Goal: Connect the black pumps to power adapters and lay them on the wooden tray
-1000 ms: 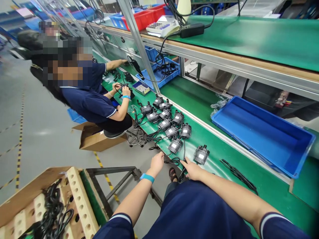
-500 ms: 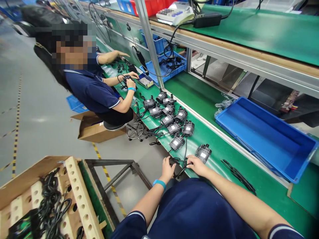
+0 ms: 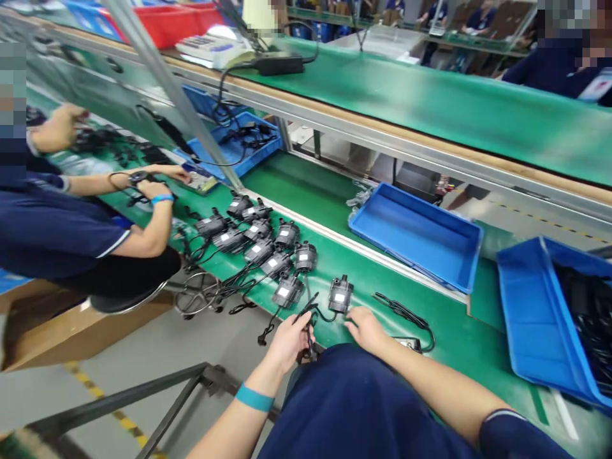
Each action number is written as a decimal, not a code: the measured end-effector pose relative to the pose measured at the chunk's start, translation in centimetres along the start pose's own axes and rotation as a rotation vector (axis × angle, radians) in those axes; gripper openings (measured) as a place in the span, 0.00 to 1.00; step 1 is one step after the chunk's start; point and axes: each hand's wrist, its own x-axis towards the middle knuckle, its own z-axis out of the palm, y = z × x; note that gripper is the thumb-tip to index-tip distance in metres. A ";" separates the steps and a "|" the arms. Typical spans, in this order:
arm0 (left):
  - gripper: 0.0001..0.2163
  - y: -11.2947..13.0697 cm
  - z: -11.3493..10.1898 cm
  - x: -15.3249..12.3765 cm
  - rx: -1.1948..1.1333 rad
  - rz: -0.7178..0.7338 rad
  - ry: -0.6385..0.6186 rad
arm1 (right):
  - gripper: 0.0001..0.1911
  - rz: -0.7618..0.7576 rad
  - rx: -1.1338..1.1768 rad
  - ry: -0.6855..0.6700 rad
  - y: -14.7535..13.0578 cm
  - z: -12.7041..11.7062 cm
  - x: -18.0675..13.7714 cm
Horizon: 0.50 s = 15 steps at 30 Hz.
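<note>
My left hand (image 3: 289,339) is closed round a black cable (image 3: 310,313) at the near edge of the green bench (image 3: 377,271). That cable runs to a small black pump (image 3: 340,294) with a white label, lying just beyond my fingers. My right hand (image 3: 366,326) rests beside the pump, fingers curled, touching the same cable. Whether it grips the cable I cannot make out. Several more black pumps (image 3: 268,245) lie in rows to the left of it.
A loose black cord (image 3: 406,314) lies right of my right hand. An empty blue tray (image 3: 415,233) sits behind, and a blue bin with black parts (image 3: 564,319) at far right. A seated co-worker (image 3: 71,223) handles a cable at the left.
The view has swung to the right, bringing the blue bin into sight. My left hand has drawn the cable up and nearer the pump; my right hand stays beside the pump.
</note>
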 end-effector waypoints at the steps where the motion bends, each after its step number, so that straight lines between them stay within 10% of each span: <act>1: 0.20 0.7 1.2 -0.2 -0.152 -0.050 -0.045 | 0.08 0.092 -0.021 0.044 1.6 -0.9 -1.5; 8: 0.34 -1.3 4.8 -1.4 0.065 0.027 -0.022 | 0.12 0.433 -0.021 0.128 8.5 -3.2 -13.5; 15: 0.14 -1.6 4.7 2.0 0.589 0.424 -0.126 | 0.12 0.399 0.214 0.073 6.6 0.7 -7.0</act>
